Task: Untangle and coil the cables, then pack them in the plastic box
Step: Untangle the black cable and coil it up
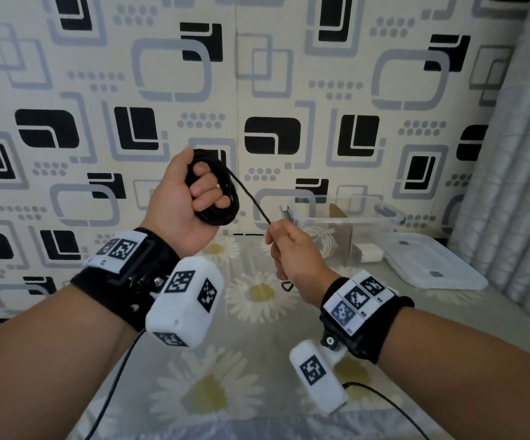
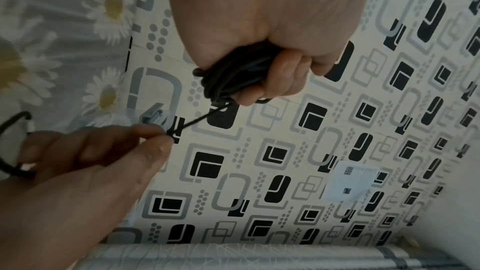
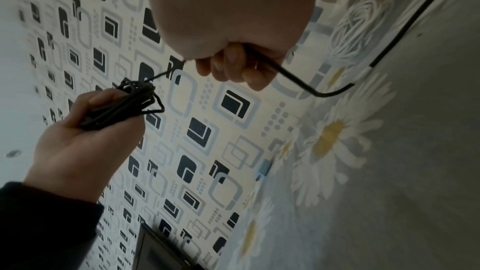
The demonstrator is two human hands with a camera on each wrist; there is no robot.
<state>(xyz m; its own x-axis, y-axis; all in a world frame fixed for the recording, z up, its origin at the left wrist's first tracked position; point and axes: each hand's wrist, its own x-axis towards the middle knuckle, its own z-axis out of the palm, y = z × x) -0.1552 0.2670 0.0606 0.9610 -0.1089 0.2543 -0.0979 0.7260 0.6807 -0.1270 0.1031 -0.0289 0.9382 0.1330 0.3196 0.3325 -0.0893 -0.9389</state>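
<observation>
Closest to us, our right hand (image 1: 292, 254) pinches the free tail of the black cable (image 1: 251, 198) between thumb and fingertip, the other fingers loosely curled over the slack. A short end pokes out below the palm. A taut strand runs from the pinch up to our left hand (image 1: 178, 198), whose fingers are curled through a bundle of black loops (image 1: 217, 188), clamped on it and held up in the air over the daisy-print bedsheet (image 1: 257, 312).

Risks we'd flag: the loops look uneven in the right wrist view, some kinked, so pulling the tail too hard could cinch the coil or drag a loop off our left fingers. Loosening the left grip to take the last wrap could let the whole bundle spring open. The loose end also needs tucking, or it unwinds when packed.

Farther back sits the clear plastic box (image 1: 384, 217), open, with a coiled white cable (image 1: 324, 241) and a white charger (image 1: 368, 250) seen through its wall. Its lid (image 1: 431, 265) lies just beside it on the sheet. Dropping a loose coil there could re-tangle it with the white cable.
</observation>
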